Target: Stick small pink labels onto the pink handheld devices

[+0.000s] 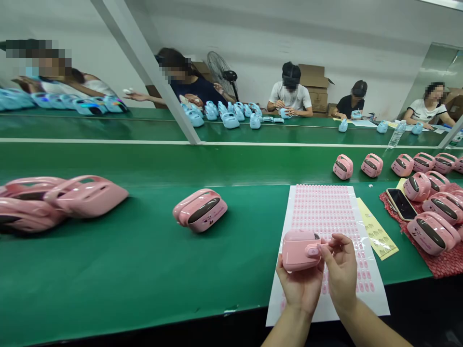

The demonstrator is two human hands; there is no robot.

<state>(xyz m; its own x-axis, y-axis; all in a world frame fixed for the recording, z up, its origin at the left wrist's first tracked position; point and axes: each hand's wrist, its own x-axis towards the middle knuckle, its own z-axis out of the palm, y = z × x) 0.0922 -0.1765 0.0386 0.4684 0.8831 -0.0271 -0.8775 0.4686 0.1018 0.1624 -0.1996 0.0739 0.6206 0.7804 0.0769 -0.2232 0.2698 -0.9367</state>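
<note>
In my left hand (pixel 303 286) is a pink plastic case (pixel 297 251) with rounded edges, held from below above the sheet. A pale pink oval sticker (pixel 312 251) shows on its right end. The thumb of my right hand (pixel 340 270) presses at the edge of that sticker, with the fingers curled in a pinch beside it. Under both hands lies a white sheet (pixel 285 289) with rows of small pink oval stickers; some spots near its lower part are hidden by my hands and arms.
A single pink case (pixel 200 210) stands left of the sheet; several more (pixel 87 196) are grouped farther left. At right are a yellow sticker strip (pixel 378 231), a phone (pixel 401 204) and pink cases (pixel 434 233) on red mesh (pixel 448 262). Co-workers sit across the green bench (pixel 144 284).
</note>
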